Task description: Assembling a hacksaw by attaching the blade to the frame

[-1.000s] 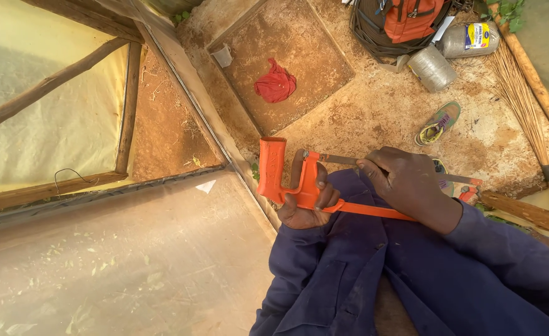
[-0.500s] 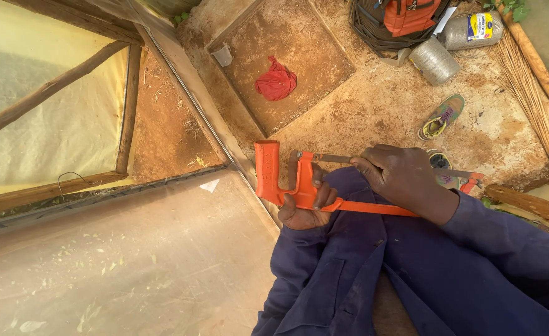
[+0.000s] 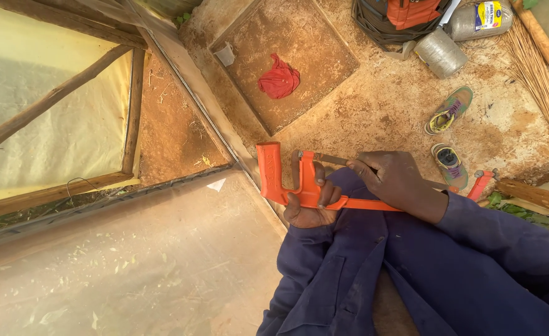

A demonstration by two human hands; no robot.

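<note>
Single head-worn view, steeply downward, close above the hands (image 3: 355,186) and dirt ground (image 3: 386,112).

Right hand (image 3: 399,182) covers the middle of the orange metal hacksaw frame (image 3: 305,186) and its blade, left hand (image 3: 309,205) hides part of the handle, and the black-and-orange bag (image 3: 405,15) is cut by the top edge.

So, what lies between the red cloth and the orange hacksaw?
In the head view, only bare brown dirt and the pit's raised edge lie between the red cloth and the orange hacksaw.
</note>
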